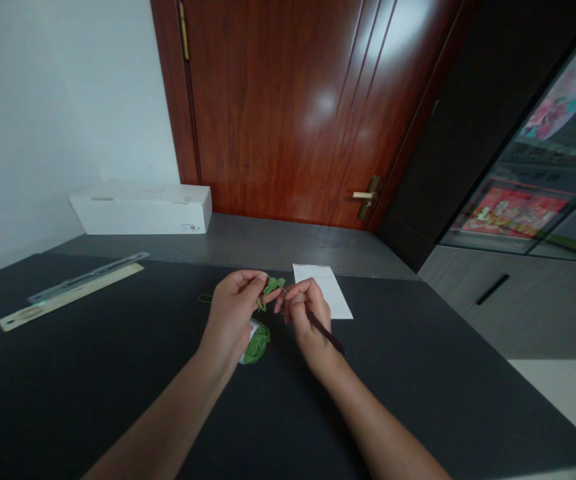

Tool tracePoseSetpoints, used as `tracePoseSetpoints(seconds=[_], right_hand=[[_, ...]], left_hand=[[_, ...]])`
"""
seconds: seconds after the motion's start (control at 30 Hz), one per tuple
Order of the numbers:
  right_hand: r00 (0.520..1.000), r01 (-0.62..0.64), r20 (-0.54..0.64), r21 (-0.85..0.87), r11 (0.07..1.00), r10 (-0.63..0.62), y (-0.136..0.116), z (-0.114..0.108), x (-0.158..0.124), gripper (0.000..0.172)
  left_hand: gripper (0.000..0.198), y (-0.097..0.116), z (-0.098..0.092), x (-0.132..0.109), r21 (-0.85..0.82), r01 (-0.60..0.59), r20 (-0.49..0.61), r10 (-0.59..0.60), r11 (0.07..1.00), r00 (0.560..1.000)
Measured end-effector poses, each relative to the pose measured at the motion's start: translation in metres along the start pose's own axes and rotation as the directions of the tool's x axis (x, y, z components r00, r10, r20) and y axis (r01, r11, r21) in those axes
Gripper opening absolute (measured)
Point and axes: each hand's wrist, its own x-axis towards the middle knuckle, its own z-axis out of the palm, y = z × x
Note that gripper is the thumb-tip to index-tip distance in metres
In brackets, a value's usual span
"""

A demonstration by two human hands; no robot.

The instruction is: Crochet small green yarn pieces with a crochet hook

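Observation:
Pinched between the fingers of my left hand (235, 307) is a small piece of green crochet work (273, 285). My right hand (311, 320) is closed around a crochet hook (325, 331) with a dark handle, and its thin metal tip meets the green piece. A ball of green yarn (257, 343) with a pale label lies on the table just below my left hand, partly covered by it. One loop of yarn (205, 299) shows on the dark surface left of that hand.
A white spiral notepad (329, 293) lies behind my right hand. At the left are a pale ruler-like strip (71, 297) and a clear plastic sleeve (91, 277). A long white box (143, 212) stands by the wall, near a wooden door (278, 113).

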Motion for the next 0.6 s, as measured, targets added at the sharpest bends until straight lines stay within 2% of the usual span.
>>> tracePoseSetpoints(seconds=[0.37,0.6], right_hand=[[0.999,0.033,-0.02,-0.068,0.997,-0.035,-0.0014,0.0016,0.0009,0.008],[0.997,0.078,0.012,0.07,0.994,-0.079,0.0055,-0.0003,0.0009,0.008]], left_hand=[[0.029,-0.0005,-0.0004,0.0009,-0.007,0.01,0.019,-0.01,1.0,1.0],[0.025,-0.0047,-0.002,0.0047,-0.061,0.032,0.013,-0.032,0.998,0.999]])
